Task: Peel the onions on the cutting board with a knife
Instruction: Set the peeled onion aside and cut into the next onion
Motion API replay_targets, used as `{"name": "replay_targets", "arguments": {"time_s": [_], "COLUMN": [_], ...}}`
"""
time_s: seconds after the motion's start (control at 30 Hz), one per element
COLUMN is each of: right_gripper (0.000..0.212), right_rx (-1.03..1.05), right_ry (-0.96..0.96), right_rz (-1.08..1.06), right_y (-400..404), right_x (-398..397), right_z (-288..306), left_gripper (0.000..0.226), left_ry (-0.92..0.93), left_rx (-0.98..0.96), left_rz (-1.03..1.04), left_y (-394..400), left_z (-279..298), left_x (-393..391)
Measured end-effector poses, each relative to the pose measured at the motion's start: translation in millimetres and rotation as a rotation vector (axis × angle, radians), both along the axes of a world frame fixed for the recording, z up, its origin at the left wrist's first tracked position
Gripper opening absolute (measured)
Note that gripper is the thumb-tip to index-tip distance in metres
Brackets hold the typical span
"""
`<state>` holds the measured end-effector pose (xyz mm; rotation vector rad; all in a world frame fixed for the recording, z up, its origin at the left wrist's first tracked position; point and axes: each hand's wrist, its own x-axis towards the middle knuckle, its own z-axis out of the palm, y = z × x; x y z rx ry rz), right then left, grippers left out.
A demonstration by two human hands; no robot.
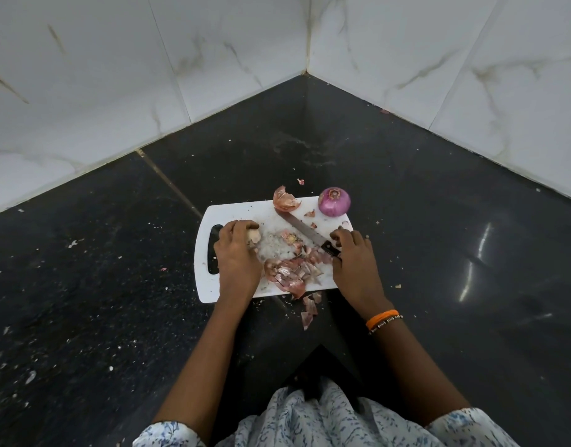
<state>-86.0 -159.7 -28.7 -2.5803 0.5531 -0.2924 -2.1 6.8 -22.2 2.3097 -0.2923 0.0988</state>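
Note:
A white cutting board lies on the black counter. My left hand is curled over a pale onion near the board's left side; most of that onion is hidden under my fingers. My right hand is at the black handle of a knife, fingers curled at its end; the blade lies flat on the board, pointing up-left. A peeled purple onion sits at the board's far right corner. Loose onion skins are heaped at the board's near edge.
Another curled skin lies at the board's far edge, and skin scraps have spilled onto the counter below the board. White marble-tiled walls meet in a corner behind. Crumbs dot the black counter.

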Motion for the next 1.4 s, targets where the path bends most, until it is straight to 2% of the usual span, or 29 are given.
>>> {"name": "replay_targets", "arguments": {"time_s": [0.17,0.43,0.7,0.87,1.0,1.17,1.3,1.4], "right_gripper": [0.046,0.029,0.052,0.049,0.035,0.040,0.043,0.036], "right_rx": [0.049,0.023,-0.115,-0.165,-0.099,0.036,0.091,0.092], "right_ry": [-0.054,-0.195,0.082,0.093,0.032,-0.005,-0.068,-0.075], "right_rz": [0.021,-0.016,-0.126,0.019,0.092,0.179,0.132,0.052], "right_y": [5.3,10.7,12.4,28.2,50.0,60.2,54.0,39.8], "right_x": [0.1,2.0,-2.7,1.7,6.4,12.2,9.1,7.9], "right_z": [-1.9,7.2,-1.4,-2.6,-2.7,-1.8,3.6,3.8], "left_gripper": [0.052,0.048,0.048,0.048,0.045,0.045,0.048,0.049], "left_ry": [-0.003,-0.035,-0.033,-0.037,-0.050,-0.004,0.024,0.043], "left_rx": [-0.002,-0.118,-0.105,-0.135,-0.172,-0.190,-0.215,-0.218], "left_rz": [-0.008,-0.046,-0.092,-0.090,-0.062,-0.022,-0.026,-0.031], "left_y": [3.2,-0.6,-6.9,-3.5,-1.6,-0.2,0.9,0.5], "left_z": [-3.2,7.0,6.8,6.9,8.9,8.3,9.9,10.8], "left_x": [-1.0,-9.6,-13.8,-13.8,-14.7,-14.5,-15.7,-15.6]}}
